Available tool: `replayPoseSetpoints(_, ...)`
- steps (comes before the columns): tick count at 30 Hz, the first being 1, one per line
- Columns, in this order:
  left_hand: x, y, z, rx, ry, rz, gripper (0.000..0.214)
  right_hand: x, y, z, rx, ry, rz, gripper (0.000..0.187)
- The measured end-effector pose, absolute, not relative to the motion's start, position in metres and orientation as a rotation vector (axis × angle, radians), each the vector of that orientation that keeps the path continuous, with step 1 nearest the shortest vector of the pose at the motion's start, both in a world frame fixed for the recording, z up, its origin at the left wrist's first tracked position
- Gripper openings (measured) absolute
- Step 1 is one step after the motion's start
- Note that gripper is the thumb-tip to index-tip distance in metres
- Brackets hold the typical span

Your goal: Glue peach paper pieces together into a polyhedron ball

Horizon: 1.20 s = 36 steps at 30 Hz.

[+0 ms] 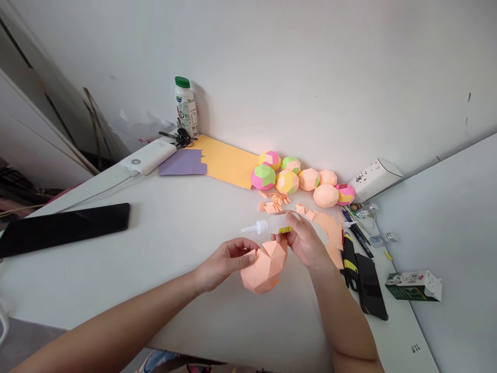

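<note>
Between my hands is a peach paper ball made of folded facets, with an open, jagged gap at its top. My left hand pinches the ball's left upper edge between thumb and fingers. In my right hand is a white glue bottle with a long thin nozzle pointing left, held just above the ball. The right fingertips are partly hidden behind the bottle and the ball's right edge. Beyond the bottle lie small cut peach paper pieces and a larger peach paper sheet.
Finished-looking paper balls line the wall. Yellow paper and purple paper lie left of them, near a power bank, keys and a bottle. At right are a cutter, a phone and a carton.
</note>
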State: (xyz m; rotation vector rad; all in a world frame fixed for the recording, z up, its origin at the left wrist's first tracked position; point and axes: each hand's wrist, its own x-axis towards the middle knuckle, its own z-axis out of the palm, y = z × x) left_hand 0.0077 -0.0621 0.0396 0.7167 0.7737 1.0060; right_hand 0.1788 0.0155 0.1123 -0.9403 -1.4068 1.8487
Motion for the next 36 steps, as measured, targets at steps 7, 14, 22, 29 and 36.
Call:
replayPoseSetpoints(7, 0.007, -0.061, 0.037, 0.809, 0.745, 0.960, 0.023, 0.180, 0.017, 0.111, -0.976, -1.440, 1.815, 0.030)
replayPoseSetpoints(14, 0.007, -0.062, 0.035, 0.688, 0.730, 1.086, 0.020, 0.179, 0.019, 0.109, -1.004, -1.474, 1.742, 0.032)
replayPoseSetpoints(22, 0.006, -0.061, 0.039, 0.649, 0.749, 0.990, 0.022, 0.181, 0.020, 0.112, -1.046, -1.579, 1.530, 0.028)
replayPoseSetpoints(29, 0.007, -0.060, 0.038, 0.543, 0.841, 0.876, 0.024, 0.191, 0.012, 0.124, -1.141, -1.774, 1.132, 0.027)
replayPoseSetpoints(36, 0.008, -0.058, 0.036, 0.532, 0.847, 0.854, 0.027, 0.185, 0.003, 0.123, -1.141, -1.968, 1.113, 0.024)
